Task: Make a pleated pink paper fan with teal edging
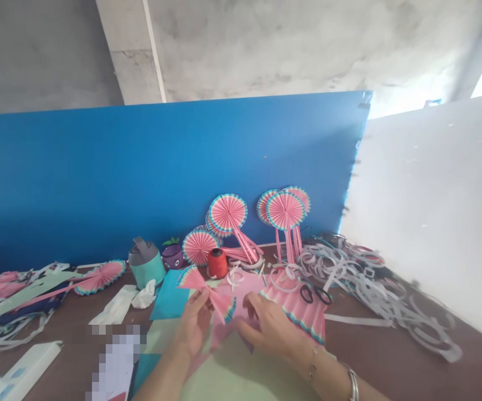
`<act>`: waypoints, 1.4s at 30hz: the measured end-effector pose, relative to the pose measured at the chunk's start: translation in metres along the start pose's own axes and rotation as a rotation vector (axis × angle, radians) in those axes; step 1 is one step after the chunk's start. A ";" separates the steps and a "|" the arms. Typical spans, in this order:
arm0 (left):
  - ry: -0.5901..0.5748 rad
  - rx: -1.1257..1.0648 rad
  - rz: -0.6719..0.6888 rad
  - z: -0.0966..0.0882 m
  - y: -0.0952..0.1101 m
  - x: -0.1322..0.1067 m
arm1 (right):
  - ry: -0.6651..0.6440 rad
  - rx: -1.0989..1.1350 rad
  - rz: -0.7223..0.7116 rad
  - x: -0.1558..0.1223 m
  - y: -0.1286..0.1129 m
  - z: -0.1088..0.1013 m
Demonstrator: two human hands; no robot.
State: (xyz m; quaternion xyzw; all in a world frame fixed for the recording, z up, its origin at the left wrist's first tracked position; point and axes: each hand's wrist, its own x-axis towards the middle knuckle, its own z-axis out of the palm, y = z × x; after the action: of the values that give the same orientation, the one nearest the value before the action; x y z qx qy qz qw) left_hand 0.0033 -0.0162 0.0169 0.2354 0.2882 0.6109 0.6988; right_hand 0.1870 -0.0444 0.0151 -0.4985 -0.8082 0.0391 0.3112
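My left hand (193, 326) pinches the middle of a pleated pink paper fan (207, 293) with teal edges, held just above the table. My right hand (268, 327) lies to its right, fingers curled on pink paper (247, 285) beneath the fan. Behind my right hand a larger pleated pink piece (303, 312) lies on the table with black scissors (315, 294) on it. Light green paper sheets (232, 376) lie under both forearms.
Finished round pink fans (227, 213) (285, 210) on sticks lean against a blue board (141, 178). A red thread spool (217, 263), a teal bottle (146, 266) and a purple pot (172, 255) stand nearby. White paper strips (374, 284) pile at right; a white board (437, 211) closes that side.
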 end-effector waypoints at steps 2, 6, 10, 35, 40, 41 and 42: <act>0.025 -0.063 -0.018 0.000 0.004 0.001 | -0.170 -0.144 0.105 0.000 -0.001 -0.004; 0.042 -0.071 -0.090 0.002 0.008 -0.003 | -0.445 -0.248 0.146 -0.003 0.000 -0.013; -0.007 -0.015 -0.143 0.001 0.006 -0.008 | -0.520 -0.207 0.189 -0.002 0.004 -0.018; -0.215 0.297 -0.411 0.000 -0.021 -0.014 | -0.267 1.208 0.245 0.009 -0.013 -0.001; -0.242 0.330 -0.413 0.003 -0.018 -0.016 | -0.263 1.336 0.346 0.012 -0.018 -0.010; -0.246 0.329 -0.415 0.003 -0.018 -0.016 | -0.262 1.332 0.359 0.012 -0.018 -0.011; -0.251 0.328 -0.416 0.003 -0.018 -0.016 | -0.264 1.324 0.369 0.012 -0.018 -0.011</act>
State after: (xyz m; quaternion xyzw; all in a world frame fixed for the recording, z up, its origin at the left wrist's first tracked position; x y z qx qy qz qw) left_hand 0.0170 -0.0347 0.0087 0.3546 0.3364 0.3658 0.7920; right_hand 0.1749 -0.0465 0.0361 -0.3241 -0.5476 0.6357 0.4371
